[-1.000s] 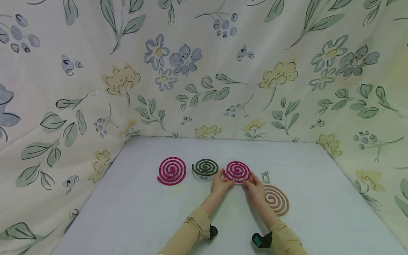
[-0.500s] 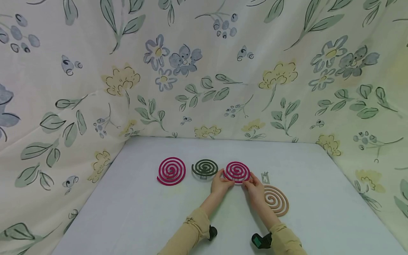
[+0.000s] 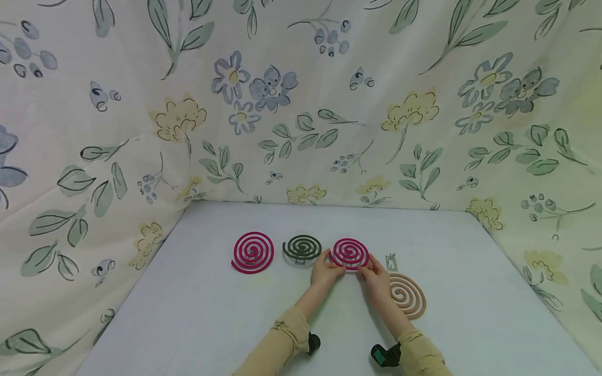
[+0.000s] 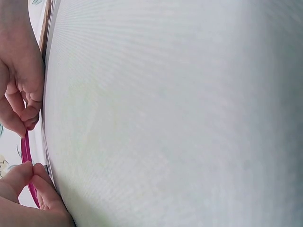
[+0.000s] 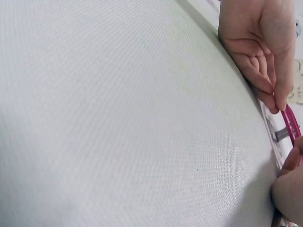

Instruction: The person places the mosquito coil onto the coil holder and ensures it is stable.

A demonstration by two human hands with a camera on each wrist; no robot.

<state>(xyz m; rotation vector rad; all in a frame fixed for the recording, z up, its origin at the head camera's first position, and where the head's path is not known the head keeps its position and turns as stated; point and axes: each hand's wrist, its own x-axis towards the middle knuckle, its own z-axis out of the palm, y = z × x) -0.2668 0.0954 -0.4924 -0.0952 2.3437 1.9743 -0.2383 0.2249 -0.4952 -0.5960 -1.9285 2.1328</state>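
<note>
Both hands are at a magenta mosquito coil, one at either side of its near edge. My left hand pinches the coil's left side between thumb and fingers. On the right side, my right hand pinches the rim likewise. In the right wrist view a small grey metal stand shows under the coil, which sits a little above the tabletop. Left of the hands, a dark green coil rests raised on a metal stand. A tan coil lies partly hidden behind my right wrist.
Another magenta coil is at the left end of the row. A loose, flat metal stand lies right of the right hand. The white table is backed by a flowered cloth that also hangs at both sides.
</note>
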